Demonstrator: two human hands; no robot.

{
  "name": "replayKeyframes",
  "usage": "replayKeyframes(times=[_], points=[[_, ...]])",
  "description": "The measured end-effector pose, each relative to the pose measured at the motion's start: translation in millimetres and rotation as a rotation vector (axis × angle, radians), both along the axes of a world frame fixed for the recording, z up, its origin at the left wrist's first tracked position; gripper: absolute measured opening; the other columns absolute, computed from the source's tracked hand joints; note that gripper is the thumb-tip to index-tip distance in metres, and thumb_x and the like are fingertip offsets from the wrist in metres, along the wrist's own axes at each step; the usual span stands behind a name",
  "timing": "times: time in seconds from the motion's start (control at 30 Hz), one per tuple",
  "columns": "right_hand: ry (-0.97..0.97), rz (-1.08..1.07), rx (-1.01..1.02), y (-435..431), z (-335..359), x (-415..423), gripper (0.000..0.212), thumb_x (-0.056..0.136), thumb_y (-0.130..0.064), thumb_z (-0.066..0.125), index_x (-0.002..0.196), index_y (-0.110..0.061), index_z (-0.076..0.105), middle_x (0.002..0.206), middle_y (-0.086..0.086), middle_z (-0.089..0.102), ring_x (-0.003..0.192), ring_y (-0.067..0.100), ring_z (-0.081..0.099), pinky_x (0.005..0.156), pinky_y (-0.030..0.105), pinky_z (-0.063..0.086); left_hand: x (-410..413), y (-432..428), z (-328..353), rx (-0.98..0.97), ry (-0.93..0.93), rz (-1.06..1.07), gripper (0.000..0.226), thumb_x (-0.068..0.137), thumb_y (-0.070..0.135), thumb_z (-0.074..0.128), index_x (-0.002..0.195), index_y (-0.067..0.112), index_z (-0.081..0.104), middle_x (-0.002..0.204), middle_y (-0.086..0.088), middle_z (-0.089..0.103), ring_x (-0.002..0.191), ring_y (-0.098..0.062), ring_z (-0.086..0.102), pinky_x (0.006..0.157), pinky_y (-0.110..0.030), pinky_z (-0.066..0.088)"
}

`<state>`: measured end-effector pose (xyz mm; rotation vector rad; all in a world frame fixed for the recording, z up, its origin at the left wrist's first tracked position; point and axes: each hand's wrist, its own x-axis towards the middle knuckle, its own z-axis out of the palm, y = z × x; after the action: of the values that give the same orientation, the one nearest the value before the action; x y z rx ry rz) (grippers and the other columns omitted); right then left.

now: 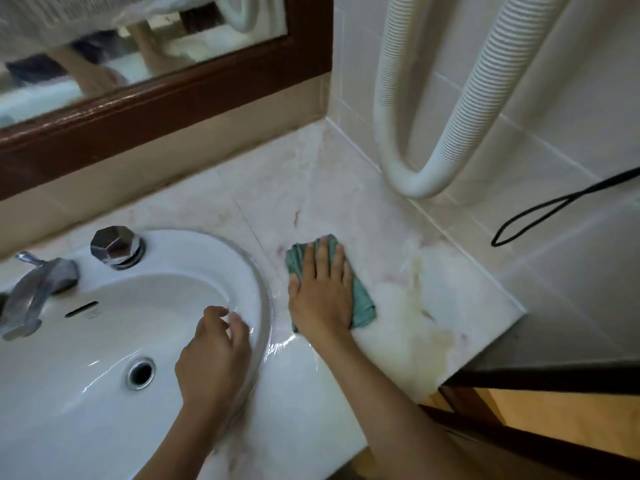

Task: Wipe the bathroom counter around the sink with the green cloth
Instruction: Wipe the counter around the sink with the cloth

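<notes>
The green cloth (364, 299) lies flat on the pale marble counter (346, 188), just right of the white sink (104, 341). My right hand (320, 292) presses down on the cloth with straight fingers and covers most of it. Only the cloth's top edge and right side show. My left hand (214, 355) rests on the sink's right rim with loosely curled fingers and holds nothing. A thin film of water glints on the counter between the sink rim and the cloth.
A chrome faucet (34, 296) and a faceted chrome knob (116, 247) stand at the sink's back. A white ribbed hose (415, 133) loops down the tiled wall to the counter's back right corner. A black cord (540, 216) hangs at right. The wood-framed mirror (138, 46) is behind.
</notes>
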<state>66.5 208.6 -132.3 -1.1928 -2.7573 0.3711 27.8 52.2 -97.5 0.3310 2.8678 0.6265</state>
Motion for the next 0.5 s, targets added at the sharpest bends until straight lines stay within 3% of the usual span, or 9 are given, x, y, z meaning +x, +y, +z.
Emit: replayKeyframes(times=[0.1,0.17,0.37,0.5], points=[[-0.052,0.217,-0.028,8.5,1.0,-28.5,0.064,0.096,-0.043,0.029,0.153,-0.016,0.018,0.162,0.007,0.010,0.148,0.031,0.003,0.119,0.043,0.006,-1.6,-1.2,-3.5,-0.008,0.013,0.003,0.024,0.094,0.044,0.032,0.105,0.028,0.046,0.106,0.002,0.066,0.079,-0.029,0.052,0.073,-0.037,0.040],[-0.062,0.242,-0.029,23.5,0.9,-30.3,0.064,0.096,-0.044,0.033,0.152,-0.017,0.021,0.161,0.005,0.014,0.148,0.028,0.006,0.119,0.041,0.008,-2.8,-1.9,-5.1,-0.017,0.017,0.004,0.025,0.094,0.045,0.032,0.105,0.028,0.047,0.105,0.001,0.066,0.081,-0.031,0.054,0.073,-0.038,0.039],[-0.107,-0.047,0.008,89.2,0.7,39.1,0.063,0.098,-0.046,0.026,0.154,-0.018,0.015,0.162,0.004,0.010,0.148,0.027,0.005,0.118,0.041,0.007,-3.3,-1.6,-7.2,-0.014,0.037,-0.020,0.029,0.094,0.043,0.032,0.108,0.024,0.048,0.101,-0.005,0.068,0.084,-0.035,0.055,0.073,-0.038,0.037],[-0.132,-0.111,0.010,106.9,4.3,107.1,0.061,0.099,-0.048,0.021,0.154,-0.022,0.011,0.162,0.001,0.005,0.148,0.025,0.003,0.118,0.041,0.007,-2.5,-2.4,-4.9,0.003,0.034,-0.025,0.032,0.094,0.043,0.032,0.108,0.020,0.049,0.104,-0.013,0.066,0.083,-0.036,0.052,0.074,-0.040,0.036]])
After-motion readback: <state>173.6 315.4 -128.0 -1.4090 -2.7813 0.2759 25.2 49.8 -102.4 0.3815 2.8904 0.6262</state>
